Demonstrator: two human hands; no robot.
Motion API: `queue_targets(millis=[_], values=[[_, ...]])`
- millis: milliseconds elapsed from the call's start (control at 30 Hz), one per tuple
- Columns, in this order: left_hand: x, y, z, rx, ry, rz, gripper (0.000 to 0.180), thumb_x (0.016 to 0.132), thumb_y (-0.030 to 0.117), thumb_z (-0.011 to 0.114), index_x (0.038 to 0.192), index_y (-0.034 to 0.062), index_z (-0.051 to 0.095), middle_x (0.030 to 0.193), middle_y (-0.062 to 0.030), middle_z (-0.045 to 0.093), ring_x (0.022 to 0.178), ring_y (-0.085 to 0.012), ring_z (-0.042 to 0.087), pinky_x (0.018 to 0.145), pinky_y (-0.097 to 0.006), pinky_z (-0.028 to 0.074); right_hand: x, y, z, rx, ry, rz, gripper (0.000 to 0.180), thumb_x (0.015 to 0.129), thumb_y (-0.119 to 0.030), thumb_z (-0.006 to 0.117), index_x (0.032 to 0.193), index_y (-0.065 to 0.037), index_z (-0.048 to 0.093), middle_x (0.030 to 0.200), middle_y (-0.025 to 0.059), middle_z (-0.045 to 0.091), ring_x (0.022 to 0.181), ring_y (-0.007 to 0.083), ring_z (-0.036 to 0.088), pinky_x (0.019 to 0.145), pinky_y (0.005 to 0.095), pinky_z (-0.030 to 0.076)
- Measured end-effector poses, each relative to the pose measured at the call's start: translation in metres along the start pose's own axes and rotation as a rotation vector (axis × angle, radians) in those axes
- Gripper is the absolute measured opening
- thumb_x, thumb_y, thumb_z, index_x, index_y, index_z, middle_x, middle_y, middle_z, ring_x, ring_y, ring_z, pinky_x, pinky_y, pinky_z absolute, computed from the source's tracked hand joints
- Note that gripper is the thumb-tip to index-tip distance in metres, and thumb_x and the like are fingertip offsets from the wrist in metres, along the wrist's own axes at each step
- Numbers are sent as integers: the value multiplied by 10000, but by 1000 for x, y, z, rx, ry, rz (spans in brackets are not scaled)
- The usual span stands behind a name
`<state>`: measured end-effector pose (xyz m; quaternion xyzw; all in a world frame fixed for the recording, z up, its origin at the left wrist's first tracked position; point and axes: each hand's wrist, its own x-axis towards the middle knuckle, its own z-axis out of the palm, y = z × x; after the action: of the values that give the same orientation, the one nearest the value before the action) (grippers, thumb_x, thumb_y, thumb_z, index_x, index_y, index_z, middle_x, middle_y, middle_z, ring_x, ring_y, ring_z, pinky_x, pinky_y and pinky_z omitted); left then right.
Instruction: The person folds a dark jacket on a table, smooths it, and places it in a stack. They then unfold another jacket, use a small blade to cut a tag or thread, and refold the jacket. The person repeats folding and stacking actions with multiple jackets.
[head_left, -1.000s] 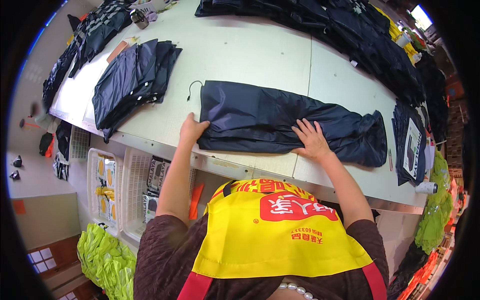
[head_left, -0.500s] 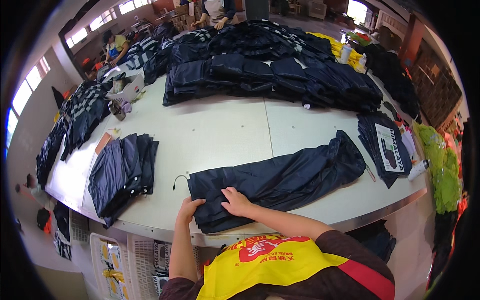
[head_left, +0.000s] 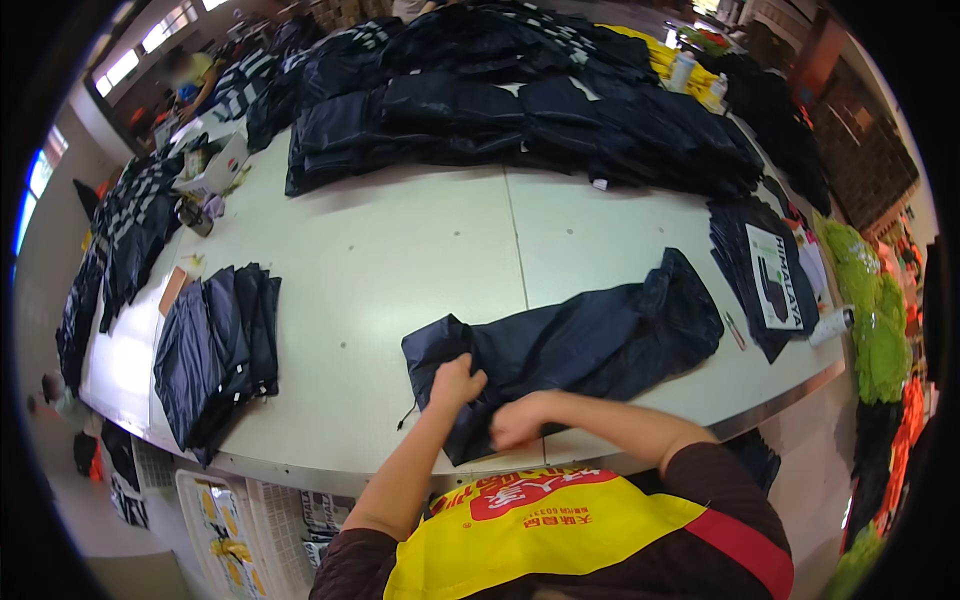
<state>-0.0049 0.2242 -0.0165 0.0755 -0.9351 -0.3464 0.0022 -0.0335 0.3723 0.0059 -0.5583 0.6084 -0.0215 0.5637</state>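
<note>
A long dark navy garment (head_left: 590, 340) of thin, slightly shiny fabric lies across the table in front of me. Its left end is bunched and partly turned over, and a thin dark cord (head_left: 407, 416) pokes out beside it. My left hand (head_left: 458, 383) is closed on the cloth near that end, its fingertips partly hidden. Close to the table's front edge, my right hand (head_left: 518, 420) is curled on the garment's near side, somewhat blurred by motion. The garment's right end stays gathered and crumpled.
A stack of folded dark garments (head_left: 220, 345) lies at left. More dark garments (head_left: 500, 130) line the back. At right sit packaged dark items (head_left: 762, 275), a spray can (head_left: 830, 326) and small snips (head_left: 736, 331). Crates (head_left: 215, 530) stand below the table's edge.
My left hand has moved right and farther onto the garment, and its left end has bunched and turned over. My right hand has shifted right and nearer to me. The head view has shifted slightly.
</note>
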Motion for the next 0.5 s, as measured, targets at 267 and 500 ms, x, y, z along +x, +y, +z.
queue_targets(millis=[267, 500], values=[[-15, 28, 1, 159, 133, 70, 186, 820, 226, 550, 757, 62, 488, 683, -147, 578, 536, -349, 594, 482, -442, 504, -98, 93, -288, -466, 1064, 489, 245, 758, -243, 595, 942, -81, 614, 873, 148, 643, 824, 332, 616, 690, 445, 498], [4, 5, -23, 97, 103, 80, 203, 785, 226, 594, 700, 65, 505, 655, -112, 560, 534, -318, 583, 463, -400, 491, -60, 117, -476, -788, 1705, 621, 731, 670, -325, 731, 1283, -112, 396, 1220, 133, 478, 1175, 317, 416, 906, 486, 355]])
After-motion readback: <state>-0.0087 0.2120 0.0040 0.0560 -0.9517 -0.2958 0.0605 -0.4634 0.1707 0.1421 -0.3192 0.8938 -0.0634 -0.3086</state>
